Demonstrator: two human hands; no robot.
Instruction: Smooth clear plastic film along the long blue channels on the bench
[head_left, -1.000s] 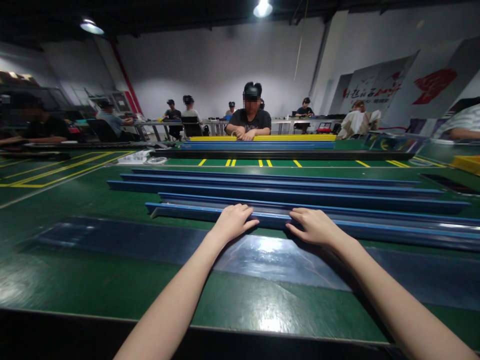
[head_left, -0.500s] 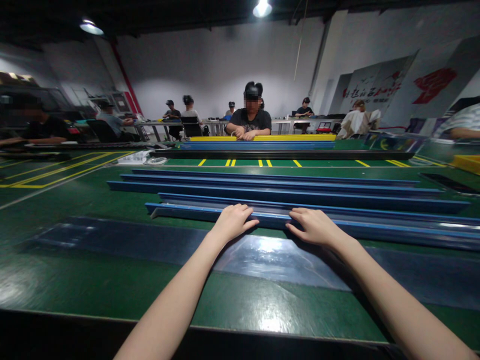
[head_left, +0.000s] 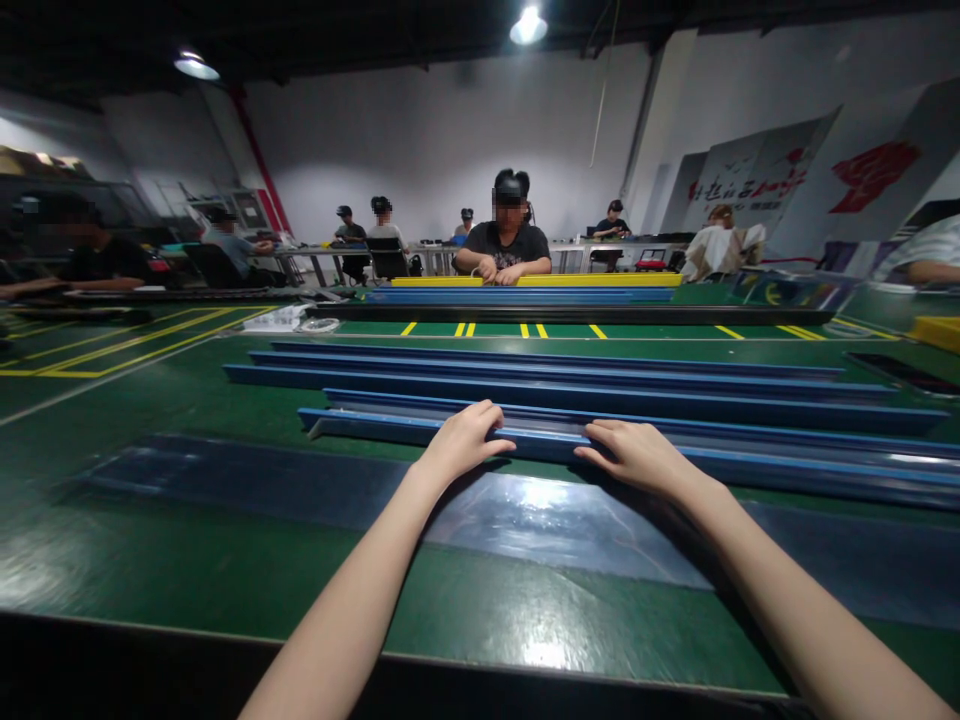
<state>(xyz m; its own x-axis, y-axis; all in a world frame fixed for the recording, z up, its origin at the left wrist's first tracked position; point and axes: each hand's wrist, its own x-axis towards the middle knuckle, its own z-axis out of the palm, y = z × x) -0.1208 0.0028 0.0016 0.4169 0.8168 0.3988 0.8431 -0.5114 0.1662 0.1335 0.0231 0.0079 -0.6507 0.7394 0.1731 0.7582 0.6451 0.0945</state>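
Two bare hands, the left hand (head_left: 461, 442) and the right hand (head_left: 639, 457), rest at a long blue rail (head_left: 547, 447) lying on a green table (head_left: 225, 570). It is directly ahead of each grip, its long axis running crosswise, left to right, with the right part slanting nearer the viewer and leaving view. The left hand is nearer the one visible end; measured across the rail's width, neither hand looks clearly closer. In each grip the fingers lie over the near wall's upper edge, with the thumb in front of that wall; whether either one pinches the rail cannot be told. A bare stretch of wall shows between the hands. On the viewer's side, a clear, shiny strip (head_left: 540, 520) lies flat beside the rail. Farther off, more blue rails (head_left: 570, 394) lie roughly parallel. Across the table, a person (head_left: 510, 245) is behind a yellow rail (head_left: 600, 281).
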